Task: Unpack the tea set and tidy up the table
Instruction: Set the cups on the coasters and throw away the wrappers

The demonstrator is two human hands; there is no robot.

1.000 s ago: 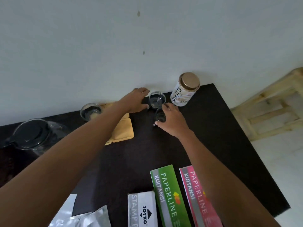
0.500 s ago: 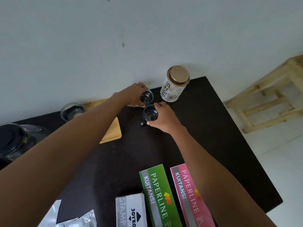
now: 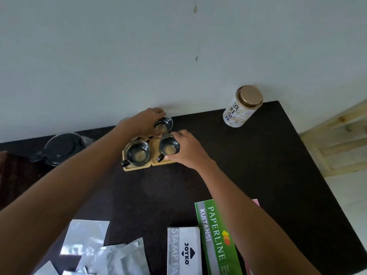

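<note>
Wooden coasters (image 3: pixel 137 168) lie side by side near the back of the dark table (image 3: pixel 248 175). A glass cup with a black handle (image 3: pixel 138 153) stands free on the near-left coaster. My right hand (image 3: pixel 186 151) grips a second glass cup (image 3: pixel 168 147) that rests on the near-right coaster. My left hand (image 3: pixel 145 122) holds a third glass cup (image 3: pixel 163 124) over the far coasters by the wall. A glass teapot with a black lid (image 3: pixel 61 147) stands at the far left.
A tea tin with a gold lid (image 3: pixel 243 106) stands at the back right. Silver foil packets (image 3: pixel 99 253), a stamp pad box (image 3: pixel 183 253) and green receipt book (image 3: pixel 216 239) lie along the near edge. A wooden stool (image 3: pixel 341 139) is beside the table's right side.
Both hands carried their cups leftward from beside the tea tin onto the coasters. A third cup now stands on the near-left coaster.
</note>
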